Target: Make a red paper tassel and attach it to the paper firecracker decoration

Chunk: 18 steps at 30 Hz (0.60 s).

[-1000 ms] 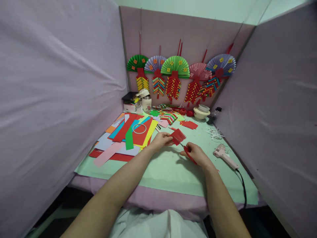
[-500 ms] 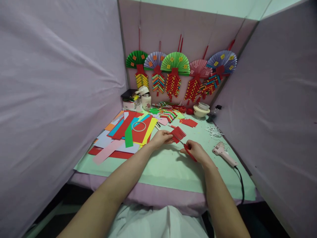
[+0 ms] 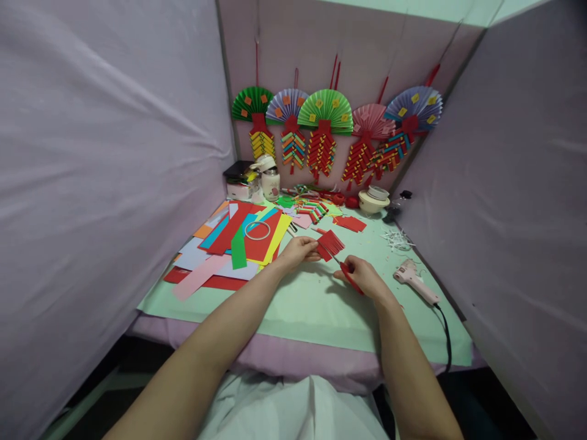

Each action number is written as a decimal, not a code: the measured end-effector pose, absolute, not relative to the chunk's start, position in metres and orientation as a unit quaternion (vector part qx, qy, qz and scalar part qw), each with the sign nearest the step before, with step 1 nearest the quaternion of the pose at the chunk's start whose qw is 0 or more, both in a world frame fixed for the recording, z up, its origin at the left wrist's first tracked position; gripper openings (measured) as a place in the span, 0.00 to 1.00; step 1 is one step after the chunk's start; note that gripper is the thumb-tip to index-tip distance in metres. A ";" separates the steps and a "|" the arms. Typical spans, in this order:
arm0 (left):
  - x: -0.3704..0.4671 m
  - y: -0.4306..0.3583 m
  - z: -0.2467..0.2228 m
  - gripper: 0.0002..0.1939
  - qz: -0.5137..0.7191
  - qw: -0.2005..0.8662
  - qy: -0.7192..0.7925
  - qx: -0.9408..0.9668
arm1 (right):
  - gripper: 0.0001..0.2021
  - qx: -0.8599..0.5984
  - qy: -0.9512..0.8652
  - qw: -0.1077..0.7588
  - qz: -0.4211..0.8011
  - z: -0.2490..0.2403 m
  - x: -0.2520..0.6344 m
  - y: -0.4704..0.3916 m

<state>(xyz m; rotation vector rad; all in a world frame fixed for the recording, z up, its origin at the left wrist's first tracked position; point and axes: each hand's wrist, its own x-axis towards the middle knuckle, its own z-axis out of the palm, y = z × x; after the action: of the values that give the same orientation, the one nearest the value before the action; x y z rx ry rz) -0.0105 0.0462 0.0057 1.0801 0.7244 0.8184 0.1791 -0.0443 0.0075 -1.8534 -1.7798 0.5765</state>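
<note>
I am working inside a booth of pale lilac cloth walls, looking down at a green tabletop (image 3: pixel 316 311) with a row of paper fans (image 3: pixel 326 110) hanging on the back wall. My left hand (image 3: pixel 299 252) is pinching the near edge of a red fringed paper (image 3: pixel 331 243) between thumb and fingers, holding it just above the tabletop, a little beyond the middle. My right hand (image 3: pixel 362 276) is closed around the red scissors (image 3: pixel 349 278), whose blades are pointing up into the fringe; I cannot tell how wide the blades are standing.

To cut this well, I am judging that the left grip should stay close to the uncut band, so the paper is not flopping as the blades bite. Each snip should be running parallel to the last strip and stopping short of the held edge, or the strips will be falling loose. Turning the paper rather than twisting the wrist should keep the cuts straight.

The stack of coloured paper (image 3: pixel 238 241) is lying to the left, and the glue gun (image 3: pixel 415 280) is resting to the right, well apart from both hands.
</note>
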 end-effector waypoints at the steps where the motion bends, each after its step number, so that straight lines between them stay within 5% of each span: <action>1: -0.010 0.046 0.006 0.09 0.377 0.715 0.331 0.487 | 0.18 -0.682 -0.654 0.248 0.212 0.007 0.179 -0.044; 18: -0.016 0.058 0.007 0.05 0.481 0.671 0.371 0.425 | 0.17 -0.693 -0.649 0.205 0.236 0.005 0.189 -0.045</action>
<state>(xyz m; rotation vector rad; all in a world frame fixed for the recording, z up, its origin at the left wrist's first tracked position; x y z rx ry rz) -0.0157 0.0579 0.0069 0.9575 0.8350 1.0828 0.1894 -0.0446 0.0054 -1.9335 -1.8100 0.6579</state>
